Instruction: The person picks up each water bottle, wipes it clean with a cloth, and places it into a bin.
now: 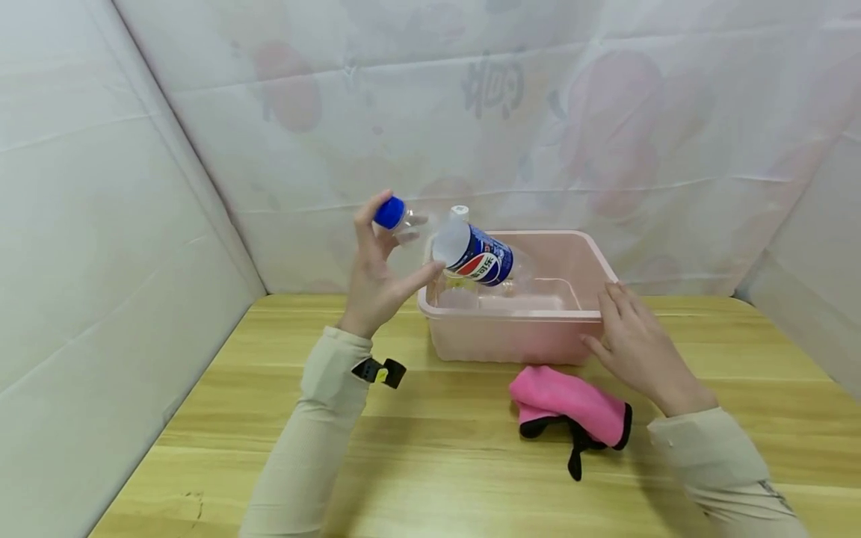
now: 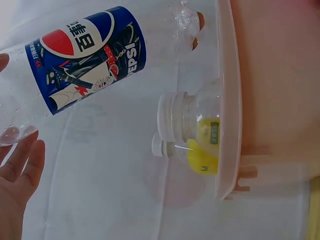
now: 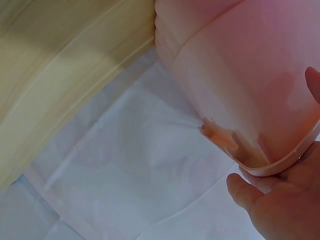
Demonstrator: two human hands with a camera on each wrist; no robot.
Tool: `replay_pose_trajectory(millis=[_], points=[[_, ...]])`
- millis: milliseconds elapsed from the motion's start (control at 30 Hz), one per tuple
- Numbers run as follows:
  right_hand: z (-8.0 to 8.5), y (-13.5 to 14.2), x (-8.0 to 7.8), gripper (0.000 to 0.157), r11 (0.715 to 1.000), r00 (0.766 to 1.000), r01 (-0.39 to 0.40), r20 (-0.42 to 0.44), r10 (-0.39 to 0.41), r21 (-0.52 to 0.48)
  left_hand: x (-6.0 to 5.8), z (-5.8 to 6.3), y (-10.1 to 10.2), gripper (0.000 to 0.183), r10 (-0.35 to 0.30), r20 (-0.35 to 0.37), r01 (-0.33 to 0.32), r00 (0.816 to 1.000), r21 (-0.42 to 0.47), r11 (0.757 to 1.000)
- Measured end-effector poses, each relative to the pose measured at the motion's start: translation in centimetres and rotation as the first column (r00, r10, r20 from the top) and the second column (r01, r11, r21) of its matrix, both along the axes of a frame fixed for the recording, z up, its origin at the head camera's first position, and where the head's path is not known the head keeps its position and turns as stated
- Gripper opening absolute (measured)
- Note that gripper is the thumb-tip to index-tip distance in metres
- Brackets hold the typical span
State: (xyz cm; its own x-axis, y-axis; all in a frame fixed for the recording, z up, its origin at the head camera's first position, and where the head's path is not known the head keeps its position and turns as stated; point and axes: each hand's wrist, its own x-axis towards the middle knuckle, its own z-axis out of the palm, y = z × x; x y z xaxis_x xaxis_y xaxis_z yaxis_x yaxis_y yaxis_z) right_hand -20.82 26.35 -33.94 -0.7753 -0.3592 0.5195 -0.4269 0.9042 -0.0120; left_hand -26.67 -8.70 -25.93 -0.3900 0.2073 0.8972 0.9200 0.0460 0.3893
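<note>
My left hand (image 1: pixel 380 288) holds a clear Pepsi bottle (image 1: pixel 480 258) by its upper part, with the thumb on the near side and the fingers behind. The bottle is tilted, its blue cap (image 1: pixel 390 213) up at the left and its base end over the pink plastic basin (image 1: pixel 511 314). In the left wrist view the blue label (image 2: pixel 90 57) is plain to see. My right hand (image 1: pixel 635 344) grips the basin's right front corner, fingers over the rim and thumb against the outside wall.
White-capped clear bottles (image 2: pixel 172 117) with yellow labels stand in the basin's far left corner. A pink cloth item (image 1: pixel 572 407) with black edging lies on the wooden table (image 1: pixel 430 456) in front. White printed sheets (image 1: pixel 377 112) close off the back and sides.
</note>
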Motion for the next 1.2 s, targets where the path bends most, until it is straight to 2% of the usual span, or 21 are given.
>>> replay_pose_trajectory(millis=[167,433,533,600,700,833,900,1000,1133,1200], points=[[0.0,-0.4,0.0,0.075,1.000,1.000,0.000,0.014,0.000,0.005,-1.4,0.5,1.1,0.089,0.060,0.033,-0.058,0.998,-0.049,0.997],[0.0,-0.3,0.1,0.078,1.000,1.000,0.010,-0.003,-0.010,0.025,-3.1,1.1,3.4,0.088,0.055,0.153,-0.031,0.987,-0.158,0.987],[0.1,-0.2,0.2,0.078,1.000,1.000,0.012,-0.012,-0.012,0.028,-3.7,1.0,4.5,0.088,0.077,0.177,-0.035,0.981,-0.229,0.973],[0.1,-0.2,0.2,0.078,1.000,1.000,0.012,-0.016,-0.012,0.029,-4.0,1.0,5.2,0.087,0.116,0.169,-0.062,0.979,-0.294,0.954],[0.1,-0.3,0.2,0.078,0.999,1.000,0.019,-0.006,-0.018,0.027,-4.5,0.9,6.1,0.085,0.172,0.132,-0.109,0.976,-0.388,0.915],[0.1,-0.4,0.3,0.079,0.999,0.999,0.028,0.018,-0.028,0.022,-4.9,1.1,7.1,0.084,0.259,0.104,-0.173,0.960,-0.509,0.843],[0.2,-0.3,0.3,0.079,0.999,0.999,0.029,0.027,-0.029,0.022,-4.9,1.1,7.5,0.085,0.306,0.105,-0.195,0.946,-0.571,0.798],[0.2,-0.3,0.3,0.079,0.999,0.999,0.027,0.027,-0.027,0.017,-4.9,1.1,7.9,0.086,0.379,0.094,-0.227,0.921,-0.661,0.715],[0.0,-0.5,0.1,0.076,1.000,1.000,0.014,0.008,-0.014,0.005,-5.0,0.7,8.1,0.088,0.426,0.049,-0.254,0.903,-0.738,0.625],[-0.2,-0.5,0.1,0.076,1.000,1.000,0.010,0.003,-0.010,0.004,-5.1,0.5,8.1,0.088,0.435,0.033,-0.258,0.900,-0.764,0.592]])
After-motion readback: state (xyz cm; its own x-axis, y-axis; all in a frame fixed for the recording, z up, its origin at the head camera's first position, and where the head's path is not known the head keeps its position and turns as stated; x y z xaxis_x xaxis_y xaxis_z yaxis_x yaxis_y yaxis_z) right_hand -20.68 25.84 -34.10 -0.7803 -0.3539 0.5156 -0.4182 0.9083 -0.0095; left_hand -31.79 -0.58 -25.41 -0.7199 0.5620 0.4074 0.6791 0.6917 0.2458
